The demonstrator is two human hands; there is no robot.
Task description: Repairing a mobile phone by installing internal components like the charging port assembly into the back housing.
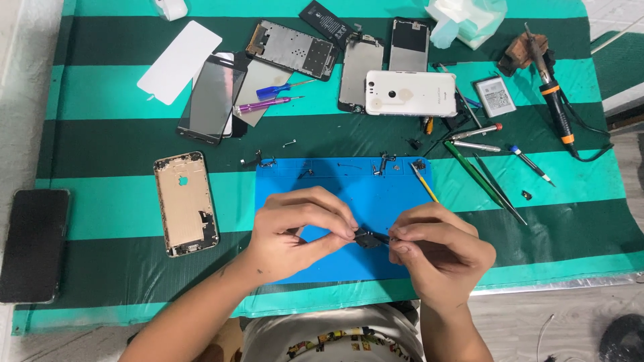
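Left hand point(295, 231) pinches a small dark component point(367, 238) above the blue mat point(349, 191); right hand point(436, 248) grips thin tweezers point(380, 236) lying left-right, tips pointing left into it.

dark phone screen point(209, 98) top left, black phone point(33, 245) far left

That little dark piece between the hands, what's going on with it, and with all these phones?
A person holds a small dark part over a blue work mat. The left hand pinches it while the right hand works at it with a thin tool. Around the mat lie opened phones: a gold back shell, a white back cover, screens, screwdrivers and a soldering iron.
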